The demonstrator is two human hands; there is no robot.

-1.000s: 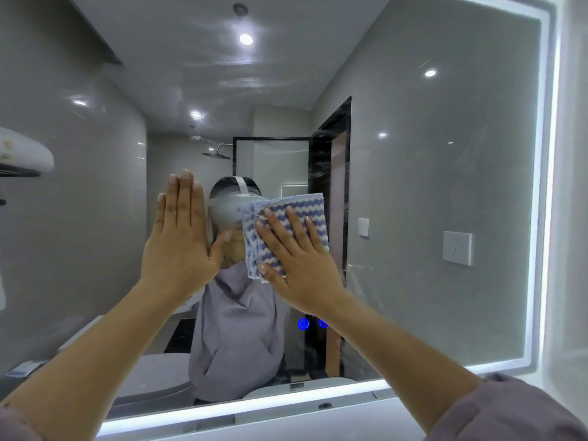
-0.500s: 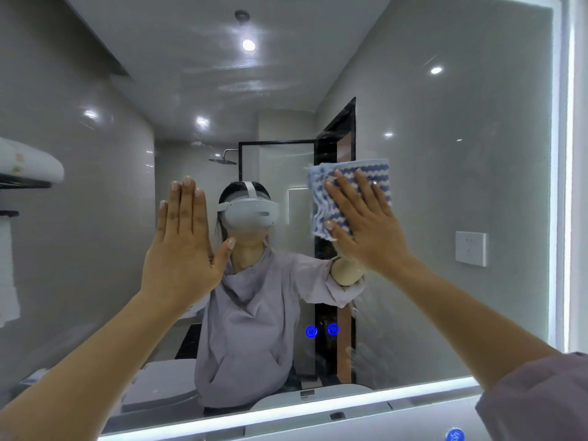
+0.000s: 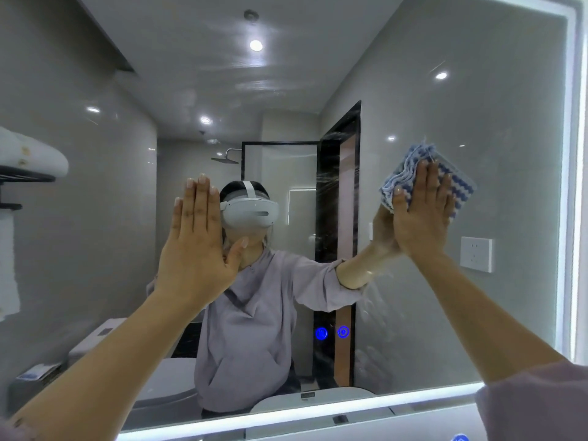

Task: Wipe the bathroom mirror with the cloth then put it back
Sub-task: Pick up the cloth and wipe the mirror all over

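A large lit bathroom mirror [image 3: 477, 313] fills the view. My right hand [image 3: 420, 218] presses a folded blue-and-white wavy-striped cloth [image 3: 455, 183] flat against the glass at the right, fingers spread over it. My left hand [image 3: 197, 240] lies flat on the mirror left of centre, fingers together, holding nothing. Wet smears show on the glass below the cloth and near the reflected door frame.
The mirror's glowing edge [image 3: 576, 186] runs down the right and along the bottom [image 3: 318, 409]. Two blue touch buttons [image 3: 332, 332] glow low on the glass. Reflected: a person in a headset, a toilet, a shower, a towel shelf [image 3: 28, 167], a wall socket [image 3: 475, 254].
My right hand has slid the cloth rightward and slightly upward across the mirror, from the centre toward the right edge. My left hand has stayed pressed in the same spot.
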